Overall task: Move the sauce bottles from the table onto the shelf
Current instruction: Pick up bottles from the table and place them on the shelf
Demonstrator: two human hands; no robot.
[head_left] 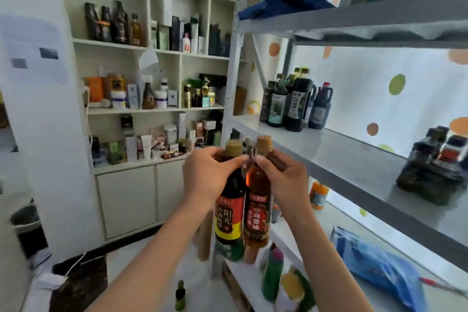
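Note:
I hold two sauce bottles side by side in the air, just in front of the grey metal shelf point(342, 157). My left hand point(207, 177) grips the neck of a dark bottle point(229, 213) with a red and yellow label and a tan cap. My right hand point(283, 177) grips the neck of an amber bottle point(257, 213) with a brown label and an orange-tan cap. Both bottles hang upright, touching each other. Several dark sauce bottles point(293, 104) stand at the far end of the middle shelf board.
A dark multi-pack of bottles point(435, 167) sits on the same board at the right. Below lie a blue plastic bag point(379, 266) and green and yellow-capped bottles point(281, 278). A white cabinet point(152, 83) full of cosmetics stands behind. A black bin point(27, 225) is at left.

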